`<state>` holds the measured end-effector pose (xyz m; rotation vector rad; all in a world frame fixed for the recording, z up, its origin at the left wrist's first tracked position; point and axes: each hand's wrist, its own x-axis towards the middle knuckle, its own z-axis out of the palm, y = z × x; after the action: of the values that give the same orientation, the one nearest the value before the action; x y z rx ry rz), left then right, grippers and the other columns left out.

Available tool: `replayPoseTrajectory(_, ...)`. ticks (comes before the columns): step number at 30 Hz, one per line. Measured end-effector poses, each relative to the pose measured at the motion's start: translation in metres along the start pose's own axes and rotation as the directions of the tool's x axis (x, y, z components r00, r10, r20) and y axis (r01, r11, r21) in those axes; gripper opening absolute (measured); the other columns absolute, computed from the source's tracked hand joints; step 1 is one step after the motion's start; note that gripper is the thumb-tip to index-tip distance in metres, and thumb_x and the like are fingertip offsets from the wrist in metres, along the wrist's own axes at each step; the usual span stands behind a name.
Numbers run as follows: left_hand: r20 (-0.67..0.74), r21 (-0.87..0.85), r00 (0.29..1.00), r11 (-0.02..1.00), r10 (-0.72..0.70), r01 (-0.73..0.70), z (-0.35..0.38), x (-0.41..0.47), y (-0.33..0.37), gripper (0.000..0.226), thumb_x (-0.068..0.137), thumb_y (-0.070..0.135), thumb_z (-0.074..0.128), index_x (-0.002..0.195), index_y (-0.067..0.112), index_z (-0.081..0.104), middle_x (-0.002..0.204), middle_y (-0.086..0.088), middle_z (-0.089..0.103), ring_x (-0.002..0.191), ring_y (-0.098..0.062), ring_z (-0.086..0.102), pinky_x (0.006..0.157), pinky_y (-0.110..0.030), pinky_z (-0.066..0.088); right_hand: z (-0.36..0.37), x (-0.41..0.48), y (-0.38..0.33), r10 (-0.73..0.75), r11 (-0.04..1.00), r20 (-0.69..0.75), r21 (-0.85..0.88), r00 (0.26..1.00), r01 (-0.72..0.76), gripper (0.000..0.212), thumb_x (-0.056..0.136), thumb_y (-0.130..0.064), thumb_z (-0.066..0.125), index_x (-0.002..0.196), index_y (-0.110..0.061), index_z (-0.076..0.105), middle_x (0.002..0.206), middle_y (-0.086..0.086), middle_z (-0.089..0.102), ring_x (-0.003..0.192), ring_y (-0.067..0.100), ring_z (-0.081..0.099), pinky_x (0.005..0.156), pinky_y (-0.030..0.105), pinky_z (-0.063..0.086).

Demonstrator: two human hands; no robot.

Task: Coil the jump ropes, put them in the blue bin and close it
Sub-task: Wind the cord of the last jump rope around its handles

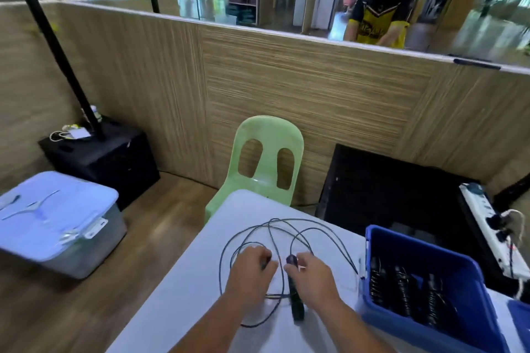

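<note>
A thin black jump rope (289, 222) lies in loose loops on the white table (177, 295). My left hand (251, 269) is curled over one end of it, where a dark handle tip shows by the fingers. My right hand (311, 274) grips the other black handle (295, 301), which lies along the table beneath it. The blue bin (470, 269) stands open at the right of the table, with several coiled black ropes (407, 292) inside. Part of a blue lid (520, 321) shows at the right edge.
A green plastic chair (268, 157) stands behind the table against the wood-panelled wall. A grey lidded tote (57, 221) sits on the floor at left, a black box (103, 157) behind it. A white power strip (493, 226) lies at right.
</note>
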<state>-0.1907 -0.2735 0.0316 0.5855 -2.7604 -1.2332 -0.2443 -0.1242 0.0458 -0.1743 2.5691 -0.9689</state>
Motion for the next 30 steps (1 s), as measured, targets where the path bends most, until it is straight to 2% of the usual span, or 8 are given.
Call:
replayPoseTrajectory(3, 0.013, 0.083, 1.0, 0.996, 0.016, -0.018, 0.009, 0.012, -0.012, 0.023, 0.084, 0.03, 0.061, 0.068, 0.017, 0.05, 0.072, 0.0, 0.058, 0.074, -0.018, 0.057, 0.072, -0.042, 0.052, 0.01, 0.021, 0.006, 0.016, 0.996, 0.018, -0.088, 1.0, -0.015, 0.006, 0.086, -0.023, 0.066, 0.084, -0.02, 0.063, 0.085, -0.001, 0.07, 0.083, 0.019, 0.065, 0.073, 0.03, 0.049)
replayPoseTrajectory(5, 0.02, 0.106, 1.0, 0.994, -0.009, 0.007, 0.016, 0.019, -0.019, 0.012, 0.085, 0.026, 0.063, 0.081, 0.016, 0.064, 0.083, -0.002, 0.066, 0.082, -0.019, 0.061, 0.077, -0.038, 0.053, 0.015, 0.033, 0.013, 0.043, 0.992, 0.038, -0.121, 0.998, -0.038, 0.016, 0.08, -0.015, 0.065, 0.073, -0.024, 0.054, 0.077, -0.003, 0.066, 0.077, 0.019, 0.066, 0.071, 0.031, 0.054)
replayPoseTrajectory(8, 0.027, 0.096, 0.998, 0.994, -0.052, 0.049, 0.025, 0.026, -0.026, 0.006, 0.081, 0.024, 0.061, 0.081, 0.019, 0.064, 0.082, 0.0, 0.066, 0.079, -0.018, 0.062, 0.074, -0.037, 0.054, 0.022, 0.05, 0.025, 0.062, 0.987, 0.05, -0.151, 0.997, -0.054, 0.016, 0.076, -0.014, 0.068, 0.082, -0.024, 0.058, 0.084, -0.002, 0.068, 0.082, 0.02, 0.068, 0.076, 0.033, 0.057)
replayPoseTrajectory(16, 0.075, 0.192, 0.977, 0.964, -0.199, 0.182, 0.044, 0.033, -0.045, 0.01, 0.085, 0.023, 0.061, 0.094, 0.025, 0.057, 0.092, -0.001, 0.062, 0.083, -0.019, 0.063, 0.068, -0.032, 0.05, 0.032, 0.067, 0.034, 0.189, 0.98, 0.056, -0.074, 0.98, -0.184, 0.025, 0.066, -0.022, 0.081, 0.082, -0.009, 0.066, 0.077, 0.005, 0.067, 0.068, 0.02, 0.066, 0.056, 0.03, 0.049)
replayPoseTrajectory(21, 0.031, 0.189, 0.98, 0.964, -0.197, 0.188, 0.049, 0.031, -0.048, 0.032, 0.093, 0.022, 0.063, 0.125, 0.017, 0.062, 0.108, -0.001, 0.062, 0.097, -0.018, 0.063, 0.079, -0.027, 0.05, 0.033, 0.07, 0.034, 0.2, 0.979, 0.096, 0.024, 0.975, -0.203, 0.016, 0.065, -0.017, 0.076, 0.067, -0.012, 0.062, 0.068, 0.006, 0.068, 0.059, 0.02, 0.06, 0.057, 0.032, 0.052)
replayPoseTrajectory(24, 0.008, 0.17, 0.988, 0.973, -0.157, 0.153, 0.045, 0.029, -0.043, 0.009, 0.092, 0.024, 0.062, 0.098, 0.018, 0.058, 0.095, -0.001, 0.056, 0.081, -0.016, 0.057, 0.071, -0.03, 0.049, 0.028, 0.068, 0.03, 0.197, 0.974, 0.106, 0.088, 0.975, -0.207, 0.017, 0.07, -0.016, 0.077, 0.07, -0.014, 0.06, 0.077, 0.009, 0.074, 0.065, 0.02, 0.066, 0.056, 0.028, 0.049)
replayPoseTrajectory(26, -0.002, 0.141, 0.988, 0.978, -0.152, 0.151, 0.043, 0.027, -0.04, 0.02, 0.092, 0.028, 0.062, 0.081, 0.022, 0.046, 0.09, -0.001, 0.051, 0.073, -0.015, 0.05, 0.06, -0.028, 0.039, 0.024, 0.067, 0.026, 0.182, 0.974, 0.103, 0.115, 0.978, -0.193, 0.021, 0.071, -0.018, 0.077, 0.074, -0.016, 0.057, 0.079, 0.005, 0.071, 0.069, 0.019, 0.065, 0.055, 0.027, 0.044)
replayPoseTrajectory(30, -0.003, 0.068, 0.992, 0.989, -0.13, 0.129, 0.037, 0.022, -0.034, 0.015, 0.088, 0.028, 0.066, 0.08, 0.023, 0.054, 0.089, 0.002, 0.05, 0.069, -0.008, 0.049, 0.054, -0.017, 0.033, 0.015, 0.067, 0.014, 0.153, 0.975, 0.084, 0.149, 0.985, -0.164, 0.023, 0.071, -0.024, 0.078, 0.081, -0.017, 0.058, 0.08, 0.001, 0.064, 0.072, 0.018, 0.06, 0.06, 0.029, 0.044)
